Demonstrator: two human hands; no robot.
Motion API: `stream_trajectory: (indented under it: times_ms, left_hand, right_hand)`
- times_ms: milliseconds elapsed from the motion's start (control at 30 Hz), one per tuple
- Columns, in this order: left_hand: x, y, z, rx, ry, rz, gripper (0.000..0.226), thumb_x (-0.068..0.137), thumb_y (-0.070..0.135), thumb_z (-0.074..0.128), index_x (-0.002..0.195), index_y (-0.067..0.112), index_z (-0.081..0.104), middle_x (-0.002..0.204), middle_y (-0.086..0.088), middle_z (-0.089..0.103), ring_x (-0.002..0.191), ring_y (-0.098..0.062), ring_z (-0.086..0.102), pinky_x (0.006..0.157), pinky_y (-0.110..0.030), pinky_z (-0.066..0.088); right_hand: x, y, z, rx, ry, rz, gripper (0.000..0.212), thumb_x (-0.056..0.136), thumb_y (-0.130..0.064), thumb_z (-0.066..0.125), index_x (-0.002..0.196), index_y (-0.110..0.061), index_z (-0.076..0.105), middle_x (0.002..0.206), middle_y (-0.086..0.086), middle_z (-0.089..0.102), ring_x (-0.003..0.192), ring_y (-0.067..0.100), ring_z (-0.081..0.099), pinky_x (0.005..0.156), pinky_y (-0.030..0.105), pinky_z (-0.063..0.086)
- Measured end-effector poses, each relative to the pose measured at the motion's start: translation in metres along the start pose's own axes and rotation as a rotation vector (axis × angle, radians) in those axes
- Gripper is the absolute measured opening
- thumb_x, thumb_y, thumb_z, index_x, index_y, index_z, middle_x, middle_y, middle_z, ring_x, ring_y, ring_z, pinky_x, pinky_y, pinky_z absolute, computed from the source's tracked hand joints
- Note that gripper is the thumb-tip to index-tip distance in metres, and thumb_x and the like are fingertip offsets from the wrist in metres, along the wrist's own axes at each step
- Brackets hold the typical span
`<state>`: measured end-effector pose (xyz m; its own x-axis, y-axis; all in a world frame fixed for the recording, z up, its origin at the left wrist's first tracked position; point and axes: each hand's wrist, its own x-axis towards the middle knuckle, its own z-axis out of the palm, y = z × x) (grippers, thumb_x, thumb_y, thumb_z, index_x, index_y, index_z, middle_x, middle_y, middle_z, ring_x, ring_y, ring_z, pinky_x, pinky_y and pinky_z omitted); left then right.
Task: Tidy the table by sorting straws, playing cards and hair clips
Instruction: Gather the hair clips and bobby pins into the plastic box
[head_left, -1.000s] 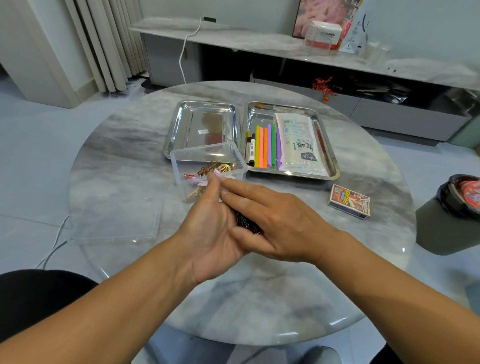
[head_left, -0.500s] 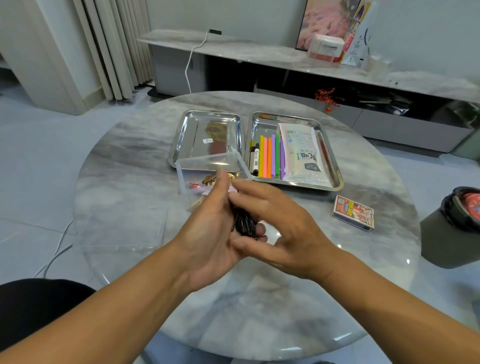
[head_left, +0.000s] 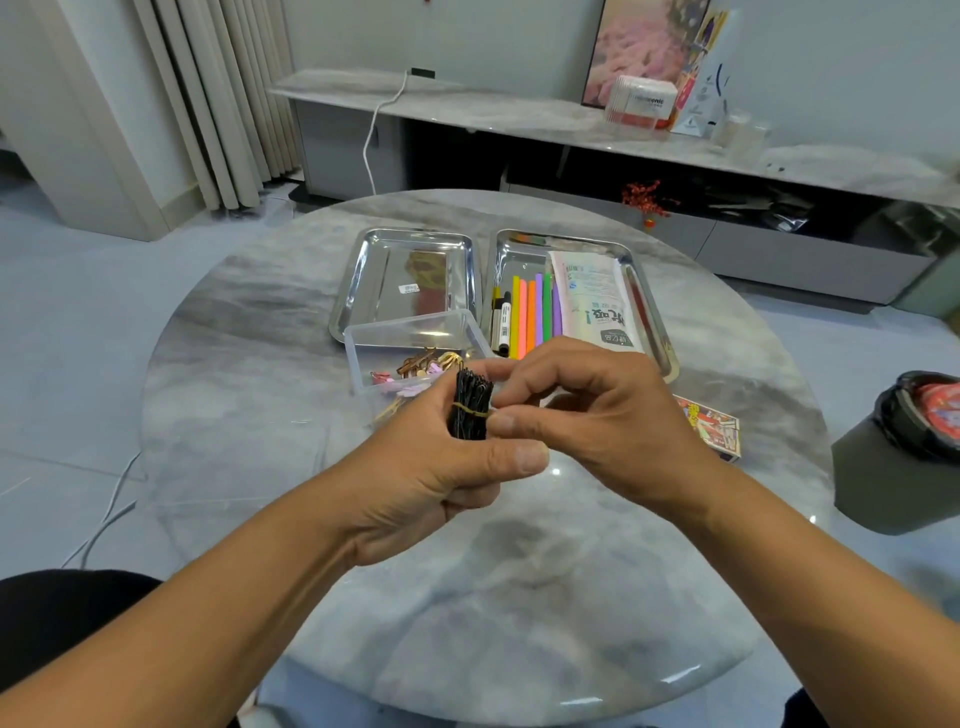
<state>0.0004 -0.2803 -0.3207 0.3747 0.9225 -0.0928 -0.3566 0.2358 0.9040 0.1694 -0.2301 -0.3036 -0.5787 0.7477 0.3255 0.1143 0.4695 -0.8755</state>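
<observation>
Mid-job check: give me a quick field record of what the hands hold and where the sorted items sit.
left hand: grips a bundle of black hairpins upright
right hand: pinches the bundle's rubber band
plastic box: holds hair clips
right tray: coloured straws, markers, white packet
left tray: nothing seen inside
card box: on table, beside right hand

Both forearms are bare from elbow to wrist, with no sleeves showing. The left hand (head_left: 441, 467) and right hand (head_left: 597, 415) wear no rings, watch or gloves. Fingernails are short and plain. Dark black clothing (head_left: 57, 613) shows below the left forearm.
</observation>
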Motion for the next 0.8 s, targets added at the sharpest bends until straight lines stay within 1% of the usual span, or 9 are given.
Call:
stream_trajectory:
  times_ms: [133,233,333,433,500,567,633,700,800]
  left_hand:
    - [-0.0004,-0.0027,0.0013,0.010,-0.047,-0.029,0.065,0.078,0.005,0.070,0.135,0.024,0.044,0.072,0.005,0.047,0.054,-0.006,0.032,0.044,-0.018,0.028]
    - [-0.0017,-0.0015,-0.0001,0.013,-0.095,-0.053,0.060,0.083,0.012,0.068,0.134,0.031,0.043,0.072,0.004,0.041,0.053,-0.007,0.029,0.045,-0.018,0.029]
    - [-0.0025,0.0014,0.0000,-0.022,-0.113,-0.066,0.055,0.086,0.010,0.062,0.132,0.034,0.047,0.077,0.001,0.041,0.057,-0.010,0.032,0.045,-0.017,0.030]
    - [-0.0014,0.0046,0.0013,-0.208,-0.108,-0.097,0.055,0.085,0.004,0.054,0.133,0.031,0.051,0.078,0.001,0.051,0.056,-0.012,0.037,0.042,-0.018,0.028]
    - [0.0001,0.0049,0.0008,-0.275,-0.089,-0.090,0.059,0.084,-0.001,0.051,0.133,0.032,0.052,0.084,-0.004,0.051,0.055,-0.012,0.039,0.041,-0.019,0.028]
    - [0.0013,0.0044,0.0005,-0.288,-0.055,-0.083,0.063,0.086,-0.008,0.048,0.133,0.034,0.052,0.089,-0.008,0.048,0.054,-0.012,0.039,0.041,-0.019,0.029]
    - [0.0020,0.0045,0.0005,-0.334,-0.023,-0.081,0.065,0.083,-0.009,0.044,0.132,0.033,0.053,0.085,-0.008,0.048,0.054,-0.012,0.038,0.042,-0.019,0.027]
    - [0.0016,0.0049,0.0003,-0.391,0.002,-0.074,0.067,0.078,-0.009,0.040,0.131,0.030,0.053,0.078,-0.008,0.049,0.053,-0.012,0.036,0.042,-0.019,0.025]
    - [0.0010,0.0047,-0.0007,-0.410,0.040,-0.056,0.065,0.077,-0.009,0.036,0.125,0.030,0.056,0.077,-0.009,0.048,0.053,-0.012,0.035,0.043,-0.020,0.024]
  right_hand:
    - [-0.0003,-0.0033,-0.0011,-0.169,-0.068,-0.051,0.006,0.081,-0.012,0.079,0.081,-0.013,0.073,0.089,-0.011,0.065,0.101,0.012,0.067,0.066,0.026,0.054]
    - [0.0002,-0.0044,-0.0019,-0.342,-0.107,-0.131,0.013,0.087,-0.015,0.073,0.083,-0.024,0.065,0.093,-0.016,0.060,0.097,0.015,0.066,0.059,0.027,0.053]
    - [0.0000,-0.0045,-0.0026,-0.410,-0.129,-0.120,0.021,0.090,-0.016,0.068,0.083,-0.031,0.056,0.095,-0.024,0.056,0.103,0.017,0.065,0.061,0.019,0.050]
    - [-0.0016,-0.0052,-0.0009,-0.266,-0.065,-0.003,0.009,0.092,-0.010,0.064,0.085,-0.013,0.060,0.096,-0.028,0.061,0.089,0.013,0.066,0.062,0.021,0.051]
    - [-0.0030,-0.0052,-0.0005,-0.166,-0.032,0.053,0.005,0.093,-0.007,0.062,0.090,-0.004,0.062,0.091,-0.026,0.063,0.076,0.009,0.065,0.063,0.023,0.054]
    - [-0.0041,-0.0046,0.0007,-0.151,0.000,0.050,0.005,0.094,-0.008,0.062,0.092,-0.004,0.063,0.086,-0.016,0.064,0.073,0.010,0.064,0.064,0.027,0.056]
    - [-0.0048,-0.0037,0.0024,-0.206,0.018,0.009,0.005,0.094,-0.010,0.062,0.092,-0.006,0.063,0.086,-0.004,0.063,0.077,0.013,0.064,0.066,0.035,0.057]
    - [-0.0044,-0.0033,0.0040,-0.307,0.013,-0.060,0.005,0.094,-0.011,0.062,0.091,-0.008,0.063,0.086,-0.003,0.062,0.082,0.015,0.062,0.067,0.038,0.054]
    - [-0.0025,-0.0025,0.0025,-0.421,-0.004,-0.147,0.005,0.095,-0.012,0.062,0.091,-0.008,0.062,0.088,-0.005,0.061,0.083,0.013,0.060,0.068,0.034,0.052]
